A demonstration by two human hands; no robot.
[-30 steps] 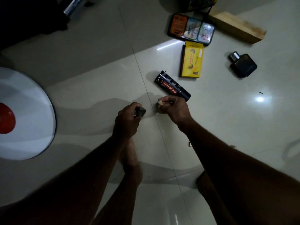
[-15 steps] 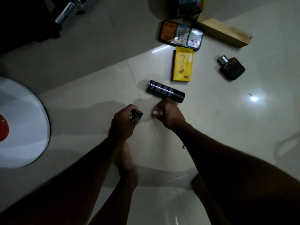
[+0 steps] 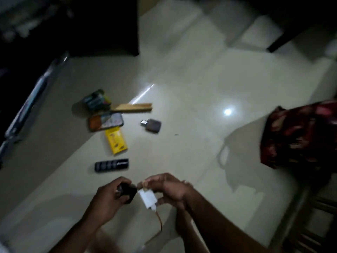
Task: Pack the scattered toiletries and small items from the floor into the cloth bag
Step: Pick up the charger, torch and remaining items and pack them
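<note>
Both hands lifting items off the floor

Left hand (image 3: 109,195) is gripping a dark object (image 3: 127,192); right hand (image 3: 169,190) is now pinching a white charger (image 3: 148,198) (probably); view is swinging toward the cloth bag (image 3: 299,136), right edge.

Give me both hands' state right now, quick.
Left hand: closed around a small dark object.
Right hand: holding a white charger plug with its orange cable hanging down.

Left hand (image 3: 109,196) gripping small black item (image 3: 128,194), right hand (image 3: 171,190) holding white charger (image 3: 147,198)
</note>
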